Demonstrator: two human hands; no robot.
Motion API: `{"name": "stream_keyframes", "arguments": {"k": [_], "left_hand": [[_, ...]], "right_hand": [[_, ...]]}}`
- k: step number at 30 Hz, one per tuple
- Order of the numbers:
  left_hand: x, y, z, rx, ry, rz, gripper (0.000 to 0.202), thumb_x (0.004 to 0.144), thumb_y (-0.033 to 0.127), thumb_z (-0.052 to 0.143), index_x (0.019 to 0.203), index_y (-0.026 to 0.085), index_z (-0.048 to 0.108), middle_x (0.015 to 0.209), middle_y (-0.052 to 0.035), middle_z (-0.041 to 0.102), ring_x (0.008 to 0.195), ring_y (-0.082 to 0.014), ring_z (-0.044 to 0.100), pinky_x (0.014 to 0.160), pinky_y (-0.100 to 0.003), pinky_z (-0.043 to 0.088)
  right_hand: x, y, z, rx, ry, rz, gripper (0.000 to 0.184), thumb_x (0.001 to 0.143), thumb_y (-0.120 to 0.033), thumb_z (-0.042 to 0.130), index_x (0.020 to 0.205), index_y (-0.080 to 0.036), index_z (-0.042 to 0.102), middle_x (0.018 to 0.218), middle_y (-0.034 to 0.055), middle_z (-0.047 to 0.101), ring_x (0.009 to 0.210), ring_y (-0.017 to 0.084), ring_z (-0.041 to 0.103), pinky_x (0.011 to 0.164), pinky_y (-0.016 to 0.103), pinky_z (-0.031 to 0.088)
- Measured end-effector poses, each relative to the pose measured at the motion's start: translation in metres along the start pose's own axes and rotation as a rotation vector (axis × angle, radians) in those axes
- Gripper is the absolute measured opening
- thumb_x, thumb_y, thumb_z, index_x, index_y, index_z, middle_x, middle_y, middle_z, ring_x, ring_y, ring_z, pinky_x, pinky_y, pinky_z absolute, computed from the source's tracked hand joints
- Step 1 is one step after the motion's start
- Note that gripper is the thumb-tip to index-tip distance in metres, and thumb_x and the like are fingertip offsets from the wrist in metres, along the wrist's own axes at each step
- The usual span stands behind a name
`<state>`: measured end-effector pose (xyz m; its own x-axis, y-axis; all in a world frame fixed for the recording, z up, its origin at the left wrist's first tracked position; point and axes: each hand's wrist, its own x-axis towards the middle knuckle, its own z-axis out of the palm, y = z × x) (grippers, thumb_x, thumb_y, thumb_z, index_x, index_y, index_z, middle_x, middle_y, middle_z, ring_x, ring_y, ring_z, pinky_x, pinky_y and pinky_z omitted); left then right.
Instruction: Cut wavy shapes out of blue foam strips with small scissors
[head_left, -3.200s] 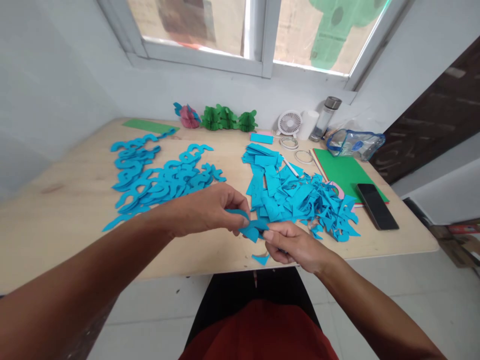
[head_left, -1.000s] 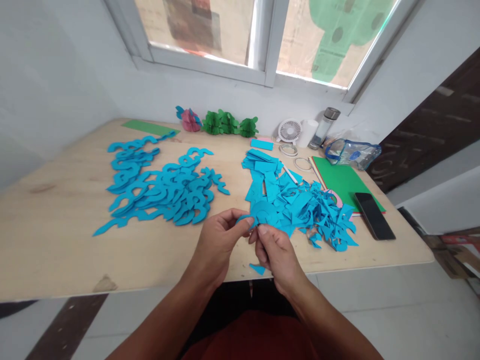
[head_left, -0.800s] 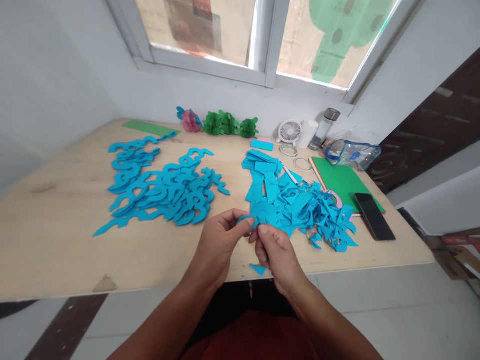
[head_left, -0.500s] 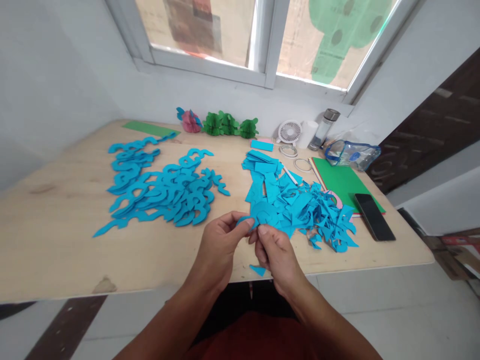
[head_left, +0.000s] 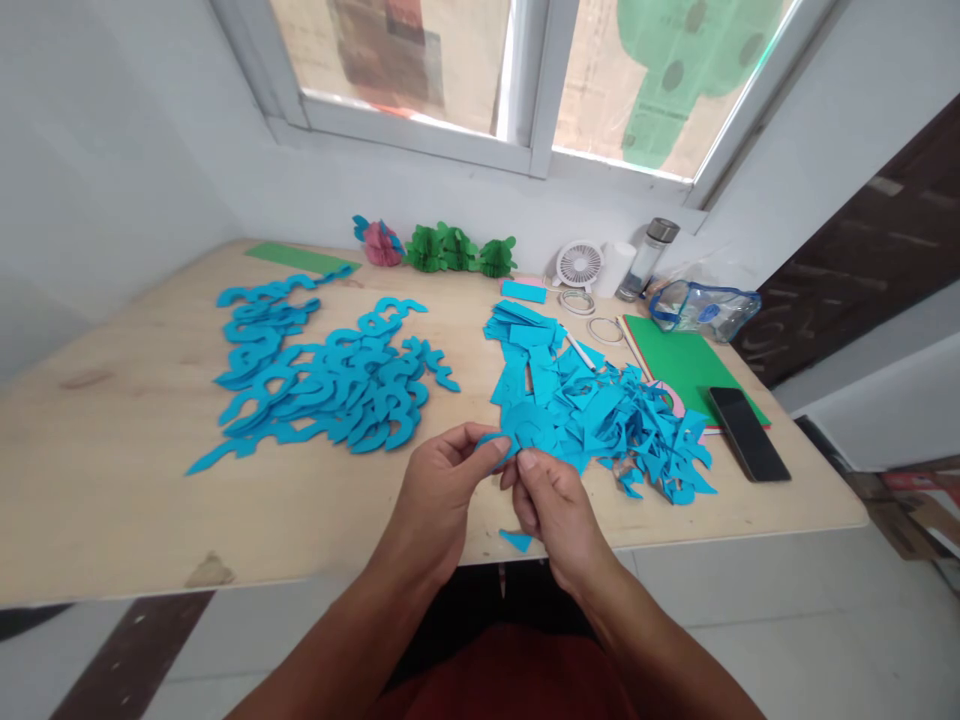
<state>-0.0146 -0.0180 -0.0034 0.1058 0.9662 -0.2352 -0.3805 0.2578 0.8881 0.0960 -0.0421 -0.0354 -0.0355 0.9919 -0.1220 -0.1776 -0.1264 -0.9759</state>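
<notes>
White-walled corner, window (head_left: 420, 136) above, pale wooden desk (head_left: 112, 470) below. Back row, left to right: green paper strip (head_left: 300, 258), pink-and-blue paper ornament (head_left: 381, 244), green paper ornaments (head_left: 454, 248), white fan (head_left: 580, 264), white cylinder (head_left: 617, 268). Then the containers: clear bottle (head_left: 645, 265) with a metal cap, leaning slightly, contents unclear; clear pouch (head_left: 705, 308) with blue trim, contents hard to make out.

Front, left to right: overlapping heap of wavy blue cutouts (head_left: 379, 378). Left hand (head_left: 446, 480), thumb and fingers pinching a blue paper piece (head_left: 493, 441). Piece is plain, bright blue, curved at the edge, mostly covered by the fingers; held above the desk's near part, between the hands. Right hand (head_left: 553, 500) just beside: fingers curled, thumb pressed down against them; cannot tell what they grip. Triangular scrap (head_left: 516, 541) near the desk edge. Blue scraps (head_left: 600, 410) beyond, then green sheets (head_left: 679, 360), phone (head_left: 748, 435) partly over them.

Compared with three seconds ago: left forearm no longer crosses the cutouts; hands sit closer together; less of the piece shows.
</notes>
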Motion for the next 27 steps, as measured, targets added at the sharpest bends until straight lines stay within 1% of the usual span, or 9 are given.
{"name": "stream_keyframes", "arguments": {"k": [6,9,12,16,18,20,22,25,27], "left_hand": [[0.001,-0.002,-0.002,-0.010,-0.003,0.001,0.012,0.066,0.022,0.071,0.061,0.016,0.062,0.054,0.0026,0.056,0.058,-0.0118,0.049,0.066,-0.027,0.042],[0.003,-0.004,-0.004,-0.029,0.033,-0.001,0.012,0.066,0.022,0.073,0.062,0.016,0.063,0.057,0.0028,0.058,0.061,-0.0117,0.051,0.068,-0.027,0.042],[0.003,-0.007,-0.005,-0.049,0.087,-0.017,0.012,0.063,0.022,0.075,0.064,0.016,0.065,0.062,0.0024,0.061,0.066,-0.0123,0.054,0.071,-0.027,0.043],[0.001,-0.012,-0.003,-0.072,0.086,-0.030,0.013,0.062,0.023,0.076,0.067,0.016,0.066,0.066,0.0010,0.063,0.070,-0.0131,0.055,0.073,-0.027,0.044],[-0.001,-0.015,-0.002,-0.064,0.070,-0.045,0.013,0.062,0.024,0.075,0.067,0.016,0.066,0.067,0.0007,0.063,0.069,-0.0127,0.054,0.072,-0.027,0.044],[-0.001,-0.017,-0.003,-0.042,0.049,-0.053,0.013,0.064,0.024,0.074,0.067,0.016,0.065,0.066,0.0006,0.063,0.067,-0.0124,0.053,0.071,-0.026,0.043],[-0.001,-0.017,-0.004,-0.019,0.052,-0.043,0.013,0.064,0.025,0.075,0.068,0.016,0.065,0.067,0.0004,0.063,0.067,-0.0127,0.054,0.069,-0.026,0.043],[0.002,-0.014,-0.006,0.011,0.069,-0.032,0.017,0.062,0.026,0.076,0.073,0.016,0.066,0.072,-0.0008,0.065,0.069,-0.0136,0.055,0.068,-0.026,0.043],[0.005,-0.012,-0.007,0.031,0.054,-0.031,0.017,0.062,0.026,0.076,0.071,0.016,0.066,0.071,-0.0006,0.065,0.067,-0.0131,0.055,0.066,-0.025,0.043]], "right_hand": [[0.000,0.001,-0.002,0.031,-0.028,0.024,0.039,0.086,-0.051,0.050,0.069,-0.017,0.055,0.041,-0.0090,0.035,0.037,0.007,0.025,0.037,0.021,0.017],[-0.001,0.003,-0.004,0.056,-0.027,0.061,0.038,0.084,-0.051,0.052,0.073,-0.016,0.058,0.043,-0.0085,0.036,0.038,0.007,0.025,0.037,0.021,0.016],[-0.002,0.005,-0.006,0.090,0.042,0.073,0.037,0.083,-0.052,0.055,0.076,-0.015,0.060,0.043,-0.0088,0.035,0.038,0.007,0.025,0.037,0.020,0.015],[0.000,0.003,-0.004,0.177,0.169,0.037,0.033,0.076,-0.049,0.063,0.082,-0.016,0.059,0.044,-0.0108,0.032,0.037,0.006,0.020,0.036,0.020,0.013],[0.002,0.002,-0.003,0.214,0.232,0.008,0.030,0.072,-0.044,0.069,0.077,-0.018,0.056,0.044,-0.0120,0.030,0.038,0.005,0.018,0.036,0.020,0.013],[0.005,0.001,-0.001,0.224,0.265,-0.010,0.028,0.070,-0.039,0.071,0.069,-0.019,0.052,0.044,-0.0124,0.028,0.038,0.005,0.017,0.036,0.020,0.013],[0.007,0.001,-0.001,0.201,0.266,-0.009,0.027,0.070,-0.035,0.070,0.065,-0.019,0.050,0.043,-0.0122,0.028,0.038,0.005,0.018,0.037,0.020,0.013],[0.008,0.003,-0.003,0.148,0.242,0.004,0.024,0.071,-0.032,0.069,0.063,-0.019,0.050,0.043,-0.0118,0.029,0.038,0.005,0.018,0.037,0.021,0.013],[0.009,0.004,-0.005,0.119,0.216,0.009,0.023,0.072,-0.031,0.068,0.063,-0.019,0.050,0.044,-0.0115,0.029,0.039,0.005,0.019,0.038,0.021,0.014]]}}
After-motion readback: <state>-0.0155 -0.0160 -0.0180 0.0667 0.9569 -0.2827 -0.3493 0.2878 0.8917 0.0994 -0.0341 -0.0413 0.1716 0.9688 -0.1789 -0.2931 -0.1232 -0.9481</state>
